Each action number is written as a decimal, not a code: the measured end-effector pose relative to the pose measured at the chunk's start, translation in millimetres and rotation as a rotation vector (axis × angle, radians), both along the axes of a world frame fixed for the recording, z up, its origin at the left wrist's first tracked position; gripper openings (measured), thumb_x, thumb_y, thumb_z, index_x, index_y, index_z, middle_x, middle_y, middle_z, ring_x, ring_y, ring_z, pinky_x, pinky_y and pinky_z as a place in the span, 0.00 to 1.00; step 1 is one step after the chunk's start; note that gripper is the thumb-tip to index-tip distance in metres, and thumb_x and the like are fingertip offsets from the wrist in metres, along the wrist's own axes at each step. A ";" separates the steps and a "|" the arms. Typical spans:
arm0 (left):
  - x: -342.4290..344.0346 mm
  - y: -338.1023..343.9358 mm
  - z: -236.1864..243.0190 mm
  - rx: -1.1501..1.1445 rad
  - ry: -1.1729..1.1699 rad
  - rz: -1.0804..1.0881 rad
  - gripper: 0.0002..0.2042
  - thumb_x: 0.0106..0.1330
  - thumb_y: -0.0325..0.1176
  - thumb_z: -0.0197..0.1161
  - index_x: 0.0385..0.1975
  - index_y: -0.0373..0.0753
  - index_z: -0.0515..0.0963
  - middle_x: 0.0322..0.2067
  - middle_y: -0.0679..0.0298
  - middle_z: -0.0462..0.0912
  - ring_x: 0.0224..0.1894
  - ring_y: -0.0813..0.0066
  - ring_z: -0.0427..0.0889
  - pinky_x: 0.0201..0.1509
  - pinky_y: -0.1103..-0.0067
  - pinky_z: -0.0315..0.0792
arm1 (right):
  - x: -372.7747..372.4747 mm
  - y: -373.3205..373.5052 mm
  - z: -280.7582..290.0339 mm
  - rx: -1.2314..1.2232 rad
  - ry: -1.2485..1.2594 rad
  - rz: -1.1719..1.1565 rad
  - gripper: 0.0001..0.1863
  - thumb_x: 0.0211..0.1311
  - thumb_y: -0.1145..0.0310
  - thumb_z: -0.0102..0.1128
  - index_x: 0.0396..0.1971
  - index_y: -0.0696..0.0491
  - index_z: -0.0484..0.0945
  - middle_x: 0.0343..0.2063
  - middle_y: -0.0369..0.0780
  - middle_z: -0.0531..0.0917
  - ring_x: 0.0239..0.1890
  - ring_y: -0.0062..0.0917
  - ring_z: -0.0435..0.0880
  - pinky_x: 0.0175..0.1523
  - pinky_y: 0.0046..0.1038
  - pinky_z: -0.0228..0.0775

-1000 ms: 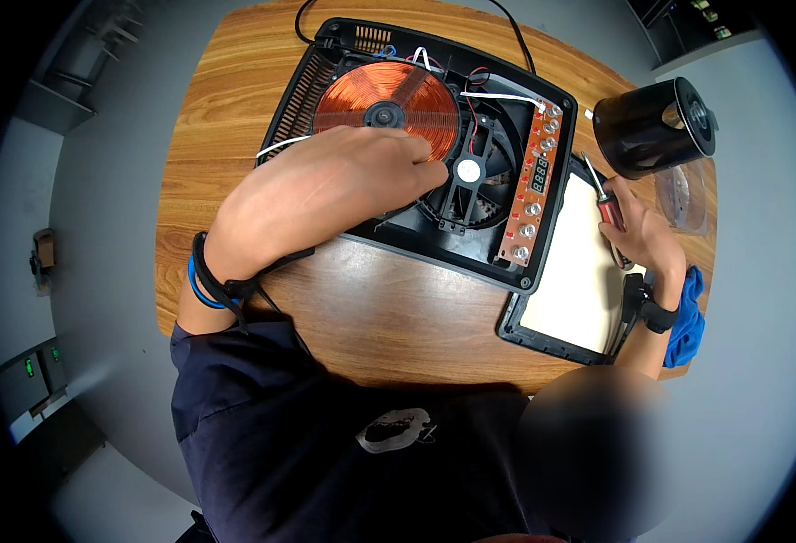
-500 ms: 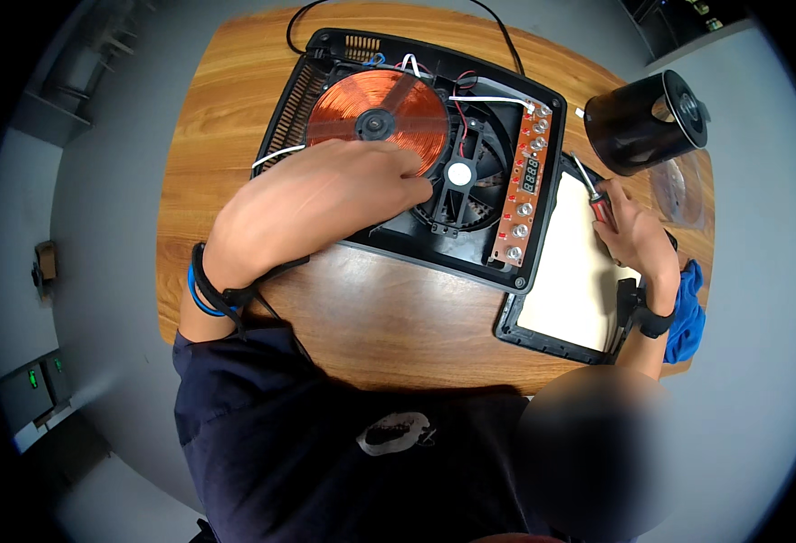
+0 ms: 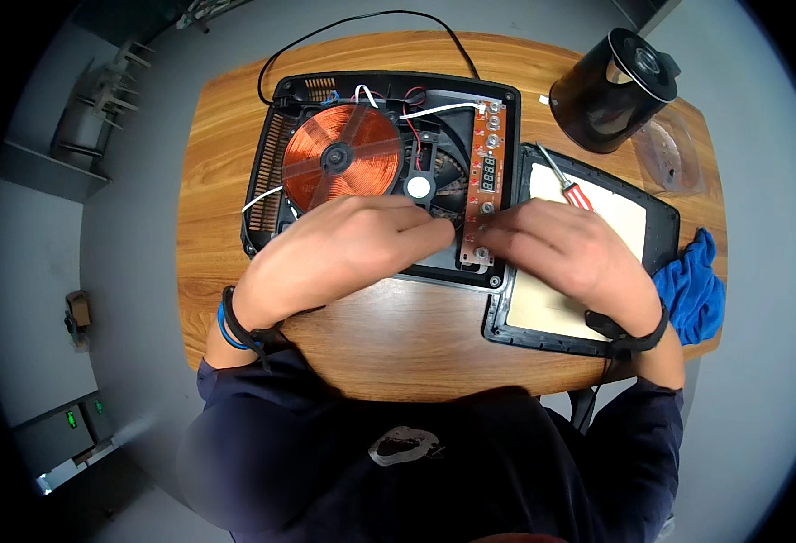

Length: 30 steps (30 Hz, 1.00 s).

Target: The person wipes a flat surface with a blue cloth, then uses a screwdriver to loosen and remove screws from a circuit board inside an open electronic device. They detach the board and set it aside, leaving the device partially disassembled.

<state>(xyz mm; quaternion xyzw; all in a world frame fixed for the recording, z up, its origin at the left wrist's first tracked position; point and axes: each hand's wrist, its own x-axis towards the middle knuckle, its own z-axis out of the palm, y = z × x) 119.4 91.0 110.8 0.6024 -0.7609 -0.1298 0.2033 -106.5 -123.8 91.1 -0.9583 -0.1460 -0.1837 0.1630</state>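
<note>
An induction cooker base [image 3: 257,204] lies opened on the table, its copper coil [image 3: 312,181], fan hub [image 3: 419,187] and narrow control circuit board [image 3: 488,149] exposed. Over the fan, my left hand [image 3: 362,240] has its fingers drawn together, tips close to the board's left edge. My right hand [image 3: 565,249] reaches in from the other side, closed fingertips over the board's lower end. Whatever either hand pinches is hidden. A screwdriver [image 3: 577,195] with a red and white handle rests beyond my right hand on the cooker's cover panel [image 3: 629,213].
A black cylindrical container [image 3: 597,100] stands at the far right, beside a clear plastic tray [image 3: 669,158]. Near the right table edge lies a crumpled blue cloth [image 3: 695,285]. A black cable [image 3: 352,20] loops behind the cooker base.
My right hand has let go of the screwdriver, now lying on the panel, and moved left to the circuit board. My left hand has moved from the coil's edge toward the board. The view has shifted.
</note>
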 end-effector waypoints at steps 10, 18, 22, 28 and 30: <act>-25.3 -26.1 -3.9 0.045 0.153 0.050 0.08 0.76 0.26 0.73 0.41 0.34 0.78 0.33 0.51 0.81 0.38 0.43 0.85 0.42 0.58 0.79 | 13.4 6.2 -27.9 -0.082 -0.201 0.097 0.07 0.60 0.74 0.70 0.36 0.54 0.82 0.33 0.38 0.79 0.38 0.30 0.87 0.44 0.31 0.84; -33.4 -38.4 -5.0 0.035 0.190 0.064 0.08 0.78 0.27 0.73 0.43 0.32 0.80 0.35 0.50 0.85 0.40 0.46 0.87 0.46 0.58 0.79 | 3.6 -15.5 -24.5 0.009 -0.114 0.060 0.10 0.66 0.73 0.70 0.44 0.56 0.81 0.41 0.41 0.82 0.46 0.35 0.88 0.48 0.32 0.86; -39.6 -45.6 -5.5 0.093 0.154 0.067 0.11 0.74 0.30 0.77 0.49 0.34 0.83 0.45 0.54 0.90 0.48 0.48 0.90 0.52 0.61 0.84 | -12.7 -35.3 -18.0 -0.006 -0.028 -0.030 0.09 0.69 0.72 0.70 0.45 0.55 0.80 0.42 0.40 0.82 0.47 0.35 0.88 0.51 0.34 0.85; -39.5 -40.5 0.5 0.277 -0.083 -0.059 0.29 0.64 0.31 0.83 0.66 0.39 0.83 0.77 0.54 0.79 0.79 0.44 0.77 0.83 0.55 0.75 | -50.8 -89.3 10.8 0.109 0.168 -0.164 0.09 0.69 0.76 0.71 0.45 0.56 0.80 0.39 0.43 0.85 0.45 0.40 0.89 0.49 0.40 0.84; -43.8 -37.7 0.4 0.341 -0.117 -0.063 0.33 0.62 0.30 0.84 0.69 0.39 0.82 0.81 0.53 0.75 0.83 0.44 0.74 0.87 0.54 0.73 | -65.2 -116.4 10.4 0.152 0.149 -0.209 0.11 0.70 0.79 0.69 0.50 0.58 0.83 0.40 0.45 0.85 0.44 0.42 0.89 0.49 0.42 0.83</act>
